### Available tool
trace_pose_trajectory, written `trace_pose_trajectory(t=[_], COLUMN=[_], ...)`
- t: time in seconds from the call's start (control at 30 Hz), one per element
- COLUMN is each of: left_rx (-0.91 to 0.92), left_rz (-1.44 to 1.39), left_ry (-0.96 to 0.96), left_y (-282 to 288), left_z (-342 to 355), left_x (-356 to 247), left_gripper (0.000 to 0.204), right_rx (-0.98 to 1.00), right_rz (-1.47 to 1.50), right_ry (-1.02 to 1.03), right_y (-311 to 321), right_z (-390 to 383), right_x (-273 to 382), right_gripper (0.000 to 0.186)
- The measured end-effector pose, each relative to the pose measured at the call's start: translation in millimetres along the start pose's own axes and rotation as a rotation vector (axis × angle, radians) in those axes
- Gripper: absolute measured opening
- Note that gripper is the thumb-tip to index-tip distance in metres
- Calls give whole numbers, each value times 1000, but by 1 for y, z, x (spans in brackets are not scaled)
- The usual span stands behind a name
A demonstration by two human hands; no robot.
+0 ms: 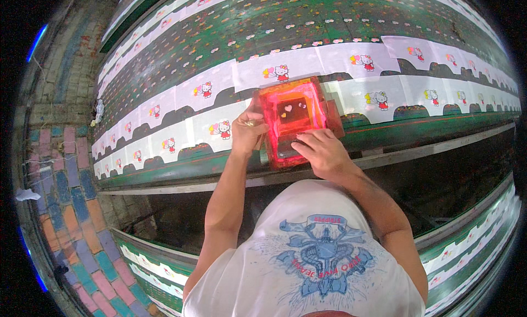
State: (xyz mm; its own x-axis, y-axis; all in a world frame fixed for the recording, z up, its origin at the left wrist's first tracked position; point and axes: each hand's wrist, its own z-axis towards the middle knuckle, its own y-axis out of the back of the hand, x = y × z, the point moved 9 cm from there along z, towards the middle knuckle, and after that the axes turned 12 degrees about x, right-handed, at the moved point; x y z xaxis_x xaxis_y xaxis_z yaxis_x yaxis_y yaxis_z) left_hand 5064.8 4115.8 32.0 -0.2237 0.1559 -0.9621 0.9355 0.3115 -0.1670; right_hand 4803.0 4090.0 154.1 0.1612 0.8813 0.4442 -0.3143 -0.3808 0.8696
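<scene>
A screen printing frame (320, 89), smeared with bright pink and red ink, lies tilted over white fabric pieces on the long green table. Its dark mesh window shows small heart shapes. My left hand (248, 131) grips the frame's left side, with a ring on one finger. At the frame's near end my right hand (325, 154) has its fingers bent over a dark squeegee-like bar (286, 145), which its fingers partly hide. The fabric beneath the frame is covered. Beside it, a printed white fabric piece (371, 109) shows a red, yellow and pink cartoon figure.
Rows of printed white pieces run along the curved-looking green table (379, 129), which has a pale rail (406, 151) at its near edge. More green tables with printed pieces stand behind me. Coloured paving bricks (82, 207) cover the aisle at left.
</scene>
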Motion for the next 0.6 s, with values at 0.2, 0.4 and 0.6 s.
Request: trace_pose_trajectory(t=[0.2, 0.4, 0.6], left_rx=[6, 35, 52], left_rz=[-25, -88, -77], left_ry=[-16, -122, -188], left_y=[-8, -6, -8], left_z=[1, 10, 10], left_x=[-1, 6, 4], left_gripper=[31, 28, 26], right_rx=[341, 460, 315], right_rz=[-55, -10, 24], right_ry=[-91, -182, -215], right_y=[-11, 4, 2], right_z=[18, 65, 98], right_x=[-22, -73, -108], right_gripper=[35, 49, 57])
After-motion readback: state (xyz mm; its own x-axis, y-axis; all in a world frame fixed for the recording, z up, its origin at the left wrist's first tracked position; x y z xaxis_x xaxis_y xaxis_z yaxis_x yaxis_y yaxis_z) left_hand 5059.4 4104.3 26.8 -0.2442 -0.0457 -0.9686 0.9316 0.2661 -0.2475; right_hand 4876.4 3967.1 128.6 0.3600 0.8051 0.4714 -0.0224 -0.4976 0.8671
